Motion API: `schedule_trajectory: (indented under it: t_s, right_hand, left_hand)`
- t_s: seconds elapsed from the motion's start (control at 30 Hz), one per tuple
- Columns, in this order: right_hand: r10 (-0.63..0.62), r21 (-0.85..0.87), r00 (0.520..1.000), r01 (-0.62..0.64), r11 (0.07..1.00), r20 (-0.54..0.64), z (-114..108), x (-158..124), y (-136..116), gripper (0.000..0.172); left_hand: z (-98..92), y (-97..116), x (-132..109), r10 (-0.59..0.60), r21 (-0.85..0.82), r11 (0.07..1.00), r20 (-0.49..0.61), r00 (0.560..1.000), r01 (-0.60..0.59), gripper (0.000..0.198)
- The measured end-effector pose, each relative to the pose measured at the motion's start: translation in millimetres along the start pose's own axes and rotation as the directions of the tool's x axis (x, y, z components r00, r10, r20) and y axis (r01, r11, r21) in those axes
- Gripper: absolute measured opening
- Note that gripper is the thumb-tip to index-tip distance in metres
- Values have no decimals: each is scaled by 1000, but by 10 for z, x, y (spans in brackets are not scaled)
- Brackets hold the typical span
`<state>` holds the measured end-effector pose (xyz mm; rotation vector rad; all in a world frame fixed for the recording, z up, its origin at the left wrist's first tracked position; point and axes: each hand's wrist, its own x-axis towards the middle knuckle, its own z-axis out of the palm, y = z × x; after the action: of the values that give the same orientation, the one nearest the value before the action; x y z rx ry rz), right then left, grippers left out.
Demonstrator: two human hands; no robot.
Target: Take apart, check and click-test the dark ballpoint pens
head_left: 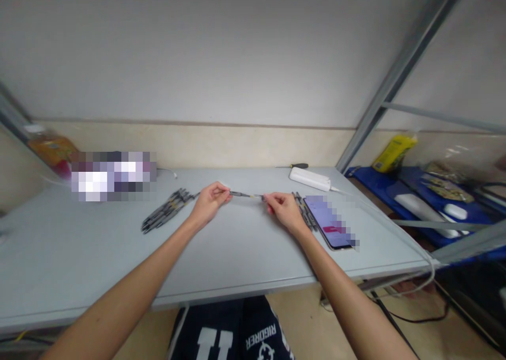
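Observation:
A slim dark grey pen [240,194] with a yellowish mark is stretched level between my two hands above the desk. My left hand [211,201] is closed in a pinch on its left end. The fingertips of my right hand [282,207] pinch the thin, paler right end; whether that is a cap, a refill or the tip is too small to tell. Beside my left hand lies a pile of similar grey pens [166,211]. A smaller group of pens [306,212] lies just right of my right hand, partly behind it.
A phone [328,223] lies right of the smaller group. Behind it are a white power strip [310,179] with a cable and a screwdriver [299,166]. At the back left stand a bottle [51,145] and a blurred-out object [114,175]. A blue shelf [361,178] holds a yellow packet [394,153].

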<state>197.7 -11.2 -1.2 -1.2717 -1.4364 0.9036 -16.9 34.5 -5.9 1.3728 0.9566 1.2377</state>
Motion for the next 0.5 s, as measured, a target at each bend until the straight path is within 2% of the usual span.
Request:
schedule_trajectory:
  t_s: [0.1,0.17,0.3,0.4,0.47,0.5]
  right_hand:
    - [16,-117,1000,-15,993,10,3,-8,9,56]
    - [-4,-139,1000,4,990,2,9,-3,33,58]
    - [-113,-27,991,112,993,-67,17,20,75,36]
    - [-118,12,992,119,993,-47,14,24,67,36]
    - [-102,-23,995,102,995,-16,11,15,44,30]
    - [-94,-49,996,94,994,-9,9,9,32,33]
  left_hand:
    - [1,-3,2,-12,-5,1000,6,1000,12,39]
    - [-1,-7,7,-15,-4,1000,5,1000,15,39]
    - [-5,-1,18,-20,-5,1000,-17,1000,20,39]
    - [-9,5,20,-22,0,1000,-29,999,23,40]
    - [-10,3,15,-32,6,999,-24,999,32,41]
    - [-9,-1,12,-38,9,999,-15,999,38,40]
